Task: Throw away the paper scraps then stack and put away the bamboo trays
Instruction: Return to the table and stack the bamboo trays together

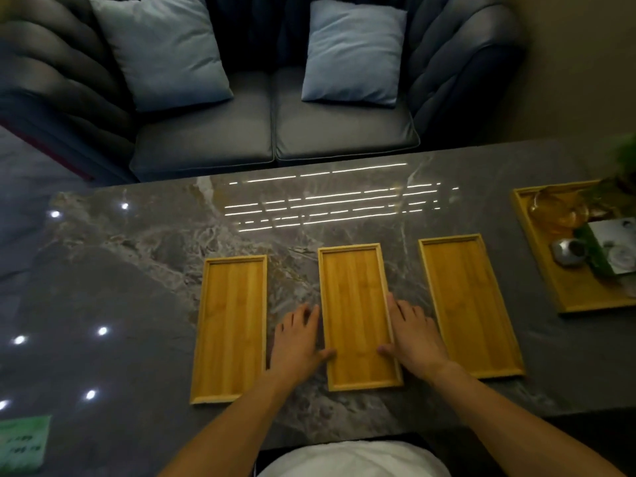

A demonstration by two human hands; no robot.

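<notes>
With both hands clamped on middle tray (358, 315), left hand (296, 342) and right hand (414, 339) flank its long sides. Lift level. Stack on left tray (229, 328) or right tray (469, 304), near table (137, 270) front edge.

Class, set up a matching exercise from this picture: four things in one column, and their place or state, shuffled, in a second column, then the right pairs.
Things:
1. middle tray
2. left tray
3. large tray
4. pillows

Places or states:
A. on the sofa
B. far right of the table, holding small items
C. empty, with no hand on it
D. held on both long sides by the left hand and right hand

Pairs: 1-D, 2-C, 3-B, 4-A
</notes>
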